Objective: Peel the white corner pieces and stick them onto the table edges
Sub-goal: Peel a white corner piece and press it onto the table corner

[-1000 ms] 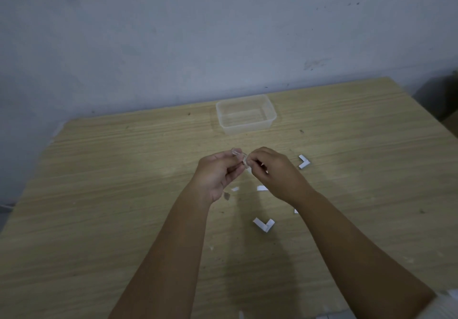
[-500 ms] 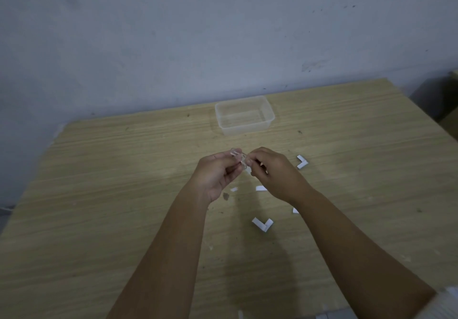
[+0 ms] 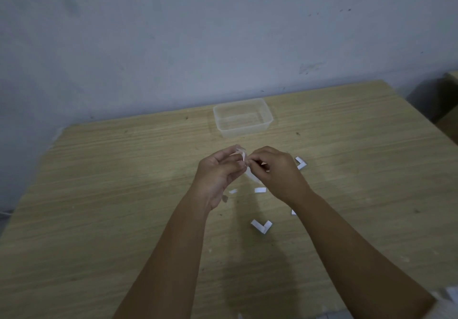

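Observation:
My left hand (image 3: 218, 172) and my right hand (image 3: 277, 172) meet above the middle of the wooden table (image 3: 99, 194), fingertips pinched together on one small white corner piece (image 3: 244, 157). Most of that piece is hidden by my fingers. A second white corner piece (image 3: 261, 227) lies on the table below my hands, shaped like a V. A third white corner piece (image 3: 301, 163) lies just right of my right hand.
A clear plastic container (image 3: 244, 118) stands beyond my hands near the table's far edge. Small white paper scraps (image 3: 260, 190) lie under my hands, one more scrap (image 3: 293, 212) by my right wrist. A grey wall rises behind the table.
Both hands stay pinched on the same piece at the same spot; the fingertips have shifted slightly.

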